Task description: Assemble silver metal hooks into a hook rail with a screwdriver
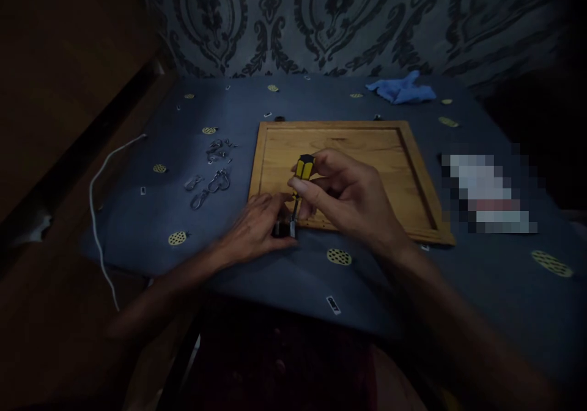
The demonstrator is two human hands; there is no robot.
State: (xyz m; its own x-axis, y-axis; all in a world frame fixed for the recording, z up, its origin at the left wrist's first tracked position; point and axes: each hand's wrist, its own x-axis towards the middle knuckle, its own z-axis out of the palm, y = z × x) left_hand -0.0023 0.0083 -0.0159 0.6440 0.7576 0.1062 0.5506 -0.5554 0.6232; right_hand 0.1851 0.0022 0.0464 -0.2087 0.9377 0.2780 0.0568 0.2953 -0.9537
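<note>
Screwdriver (304, 167), yellow and black, stands tilted over the near left edge of a framed wooden panel (371, 154), handle pinched between thumb and fingers of the right hand (353, 191). The left hand (257, 224) has thumb and fingers closed about a small metal fitting (292, 229) there. Printed labels (333, 305) on the tablecloth (137, 215) are too small to read surely. Cloth stretches from the panel to the table's front edge; loose metal hardware (200, 200) lies left, a blue rag (403, 88) behind.
</note>
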